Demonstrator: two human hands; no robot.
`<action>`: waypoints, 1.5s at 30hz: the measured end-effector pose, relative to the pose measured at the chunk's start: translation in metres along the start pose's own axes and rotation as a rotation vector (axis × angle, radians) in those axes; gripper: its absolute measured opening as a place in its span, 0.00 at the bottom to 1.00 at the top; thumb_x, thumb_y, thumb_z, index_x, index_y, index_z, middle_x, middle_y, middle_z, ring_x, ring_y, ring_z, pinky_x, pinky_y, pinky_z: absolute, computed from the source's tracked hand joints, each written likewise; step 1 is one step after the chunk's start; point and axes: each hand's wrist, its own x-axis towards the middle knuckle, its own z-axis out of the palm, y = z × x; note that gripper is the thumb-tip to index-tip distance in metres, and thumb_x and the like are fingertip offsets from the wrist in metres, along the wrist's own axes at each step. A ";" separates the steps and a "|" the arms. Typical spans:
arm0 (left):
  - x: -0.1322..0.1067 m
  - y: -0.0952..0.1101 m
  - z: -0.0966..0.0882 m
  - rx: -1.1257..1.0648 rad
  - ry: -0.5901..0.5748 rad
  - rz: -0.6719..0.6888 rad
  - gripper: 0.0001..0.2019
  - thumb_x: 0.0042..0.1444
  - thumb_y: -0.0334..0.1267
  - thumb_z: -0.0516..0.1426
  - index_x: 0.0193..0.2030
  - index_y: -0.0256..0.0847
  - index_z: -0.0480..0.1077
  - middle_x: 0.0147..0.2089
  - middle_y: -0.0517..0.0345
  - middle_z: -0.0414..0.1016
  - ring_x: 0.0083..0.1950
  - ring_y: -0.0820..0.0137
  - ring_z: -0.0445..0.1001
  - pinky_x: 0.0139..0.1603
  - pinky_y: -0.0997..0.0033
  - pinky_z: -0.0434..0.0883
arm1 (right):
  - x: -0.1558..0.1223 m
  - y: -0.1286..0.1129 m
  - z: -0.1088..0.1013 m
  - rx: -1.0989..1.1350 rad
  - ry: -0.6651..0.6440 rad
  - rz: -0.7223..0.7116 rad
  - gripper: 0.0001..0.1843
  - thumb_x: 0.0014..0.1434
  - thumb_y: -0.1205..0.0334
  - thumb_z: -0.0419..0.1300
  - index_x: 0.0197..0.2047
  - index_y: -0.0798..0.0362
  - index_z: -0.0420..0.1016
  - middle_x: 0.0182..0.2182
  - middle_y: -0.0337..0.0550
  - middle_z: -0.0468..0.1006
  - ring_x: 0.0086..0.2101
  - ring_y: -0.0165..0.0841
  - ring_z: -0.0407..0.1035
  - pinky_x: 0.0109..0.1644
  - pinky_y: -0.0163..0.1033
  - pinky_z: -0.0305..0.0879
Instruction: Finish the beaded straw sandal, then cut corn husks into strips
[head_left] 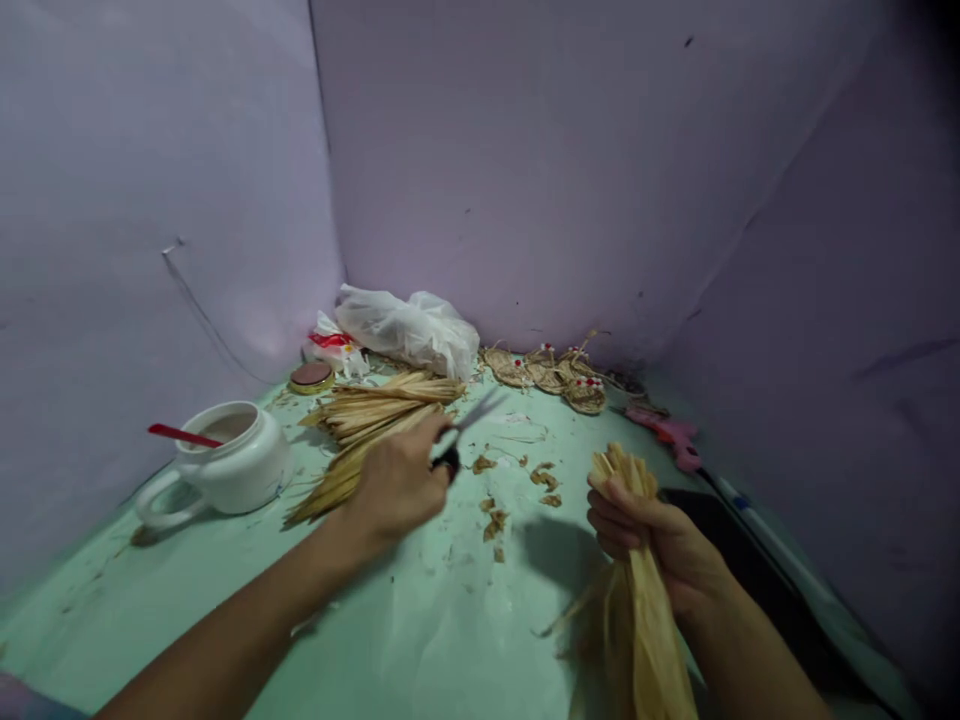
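While the left hand [399, 482] holds what look like blurred scissors [448, 456], the right hand [660, 540] grips dried husks [645, 640]

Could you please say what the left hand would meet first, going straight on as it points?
Beyond the scissors it holds, the left hand would probably meet the leftmost woven piece by the back wall, though depth is unclear.

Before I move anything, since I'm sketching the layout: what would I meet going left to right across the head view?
White mug → gold-rimmed round disc → left hand → black-handled scissors → red-beaded woven pieces → pink glue gun.
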 end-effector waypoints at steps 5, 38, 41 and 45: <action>0.015 -0.047 -0.010 0.293 0.009 -0.196 0.16 0.48 0.36 0.50 0.44 0.44 0.67 0.36 0.50 0.76 0.37 0.56 0.73 0.30 0.68 0.60 | -0.003 0.019 0.013 -0.028 -0.100 0.009 0.19 0.37 0.65 0.69 0.20 0.54 0.59 0.13 0.28 0.51 0.14 0.18 0.41 0.16 0.26 0.39; -0.027 0.001 0.021 -1.095 -0.603 -0.237 0.16 0.41 0.42 0.57 0.36 0.36 0.64 0.23 0.58 0.72 0.17 0.78 0.66 0.17 0.81 0.58 | 0.005 0.034 0.025 -0.031 0.098 -0.163 0.18 0.42 0.59 0.68 0.35 0.54 0.67 0.16 0.30 0.67 0.12 0.18 0.51 0.17 0.26 0.55; -0.024 -0.010 0.025 -1.099 -0.755 -0.216 0.17 0.40 0.39 0.56 0.39 0.35 0.66 0.24 0.56 0.74 0.18 0.76 0.68 0.16 0.81 0.56 | 0.004 0.033 0.023 -0.015 0.105 -0.204 0.17 0.42 0.59 0.67 0.34 0.54 0.67 0.16 0.31 0.67 0.13 0.17 0.49 0.17 0.26 0.54; -0.029 -0.003 0.030 -1.112 -0.832 -0.254 0.21 0.36 0.36 0.56 0.42 0.34 0.68 0.27 0.54 0.75 0.19 0.75 0.68 0.17 0.80 0.58 | 0.004 0.039 0.025 -0.036 0.094 -0.177 0.17 0.43 0.59 0.67 0.35 0.54 0.68 0.17 0.31 0.67 0.13 0.17 0.49 0.18 0.26 0.55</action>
